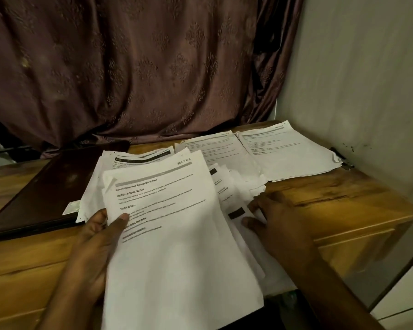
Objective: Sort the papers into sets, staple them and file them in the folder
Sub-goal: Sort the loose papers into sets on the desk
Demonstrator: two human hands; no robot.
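Left hand pinches a printed sheet, thumb on top. Right hand lies spread on loose papers at 3 o'clock. Dark folder at 9, two sorted stacks at 1.

Place: a room in a home
Clues: a brown curtain with flower shapes, a wooden desk, a plain wall, papers lying about

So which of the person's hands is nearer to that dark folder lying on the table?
Left. The left hand holds a sheet of paper right beside the dark folder. The right hand rests on loose papers across the sheet from it.
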